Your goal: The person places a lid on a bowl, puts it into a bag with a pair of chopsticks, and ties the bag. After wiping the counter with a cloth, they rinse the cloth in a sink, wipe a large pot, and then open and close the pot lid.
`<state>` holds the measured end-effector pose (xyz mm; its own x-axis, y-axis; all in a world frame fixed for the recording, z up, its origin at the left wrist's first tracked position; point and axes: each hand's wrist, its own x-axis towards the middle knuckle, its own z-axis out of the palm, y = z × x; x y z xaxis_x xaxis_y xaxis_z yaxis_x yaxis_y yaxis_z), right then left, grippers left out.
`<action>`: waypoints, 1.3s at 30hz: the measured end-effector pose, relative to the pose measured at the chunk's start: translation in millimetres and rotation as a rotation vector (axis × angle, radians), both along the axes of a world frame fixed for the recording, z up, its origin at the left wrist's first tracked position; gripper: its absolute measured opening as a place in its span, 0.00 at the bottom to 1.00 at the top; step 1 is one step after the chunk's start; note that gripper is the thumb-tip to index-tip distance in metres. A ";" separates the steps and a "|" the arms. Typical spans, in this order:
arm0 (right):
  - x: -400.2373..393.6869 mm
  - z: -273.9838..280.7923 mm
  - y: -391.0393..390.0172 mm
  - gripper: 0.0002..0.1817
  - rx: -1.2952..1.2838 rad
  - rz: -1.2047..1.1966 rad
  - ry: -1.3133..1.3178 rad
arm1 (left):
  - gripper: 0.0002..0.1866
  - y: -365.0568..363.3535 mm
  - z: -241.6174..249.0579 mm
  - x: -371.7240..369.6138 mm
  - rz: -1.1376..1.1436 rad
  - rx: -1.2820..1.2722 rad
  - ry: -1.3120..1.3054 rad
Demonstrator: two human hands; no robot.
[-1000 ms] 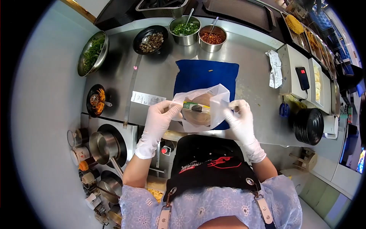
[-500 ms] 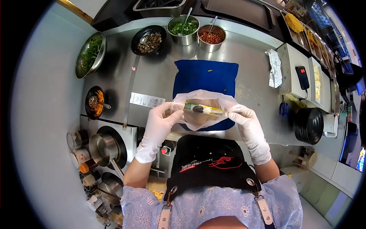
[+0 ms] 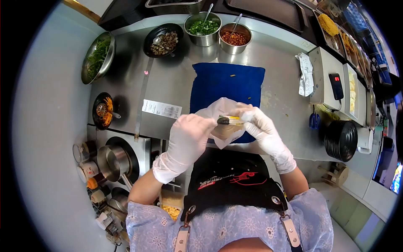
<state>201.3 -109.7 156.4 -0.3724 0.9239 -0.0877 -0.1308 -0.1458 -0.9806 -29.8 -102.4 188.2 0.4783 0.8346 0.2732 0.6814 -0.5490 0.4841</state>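
A translucent white plastic bag (image 3: 226,105) is held up in front of my apron, over the near part of a blue cloth (image 3: 226,82). Through its mouth I see something with yellow and green edging and a dark round spot, too small to name. My left hand (image 3: 189,138), in a white glove, is closed with its fingertips at the bag's left edge. On the other side my gloved right hand (image 3: 265,132) pinches the gathered right edge. A printed paper slip (image 3: 161,108) lies on the steel counter, left of the cloth.
Bowls of chopped green onion (image 3: 202,28) and reddish bits (image 3: 234,38) stand at the back, beside a dark bowl (image 3: 163,40). Stacked black plates (image 3: 342,138), blue scissors (image 3: 314,120) and another receipt (image 3: 304,74) are on the right. A saucepan (image 3: 113,160) sits at left.
The bag's mouth has been drawn narrower. My left hand has moved inward to the right and turned; my right hand has come slightly left, bunching the bag's edge.
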 end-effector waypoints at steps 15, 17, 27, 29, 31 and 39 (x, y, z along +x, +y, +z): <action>-23.9 -23.7 19.8 0.39 0.193 0.072 -0.403 | 0.13 77.1 -50.1 24.1 -0.737 0.529 0.154; -18.2 -29.2 14.2 0.39 0.061 0.074 -0.390 | 0.12 71.2 -55.3 30.1 -0.599 0.397 -0.033; -17.3 -27.1 24.0 0.16 0.836 -0.244 -0.758 | 0.19 98.8 -51.8 48.8 -0.271 -1.274 0.360; -6.0 -38.4 20.5 0.16 0.721 -0.317 -0.693 | 0.20 94.6 -40.4 44.7 -0.247 -1.346 0.232; 6.9 -37.1 10.8 0.14 0.483 -0.341 -0.529 | 0.19 86.3 -32.3 42.8 -0.139 -1.513 0.002; -22.0 -41.9 -3.9 0.13 0.382 -0.317 -0.448 | 0.17 64.4 -65.9 33.8 0.064 -1.534 -0.118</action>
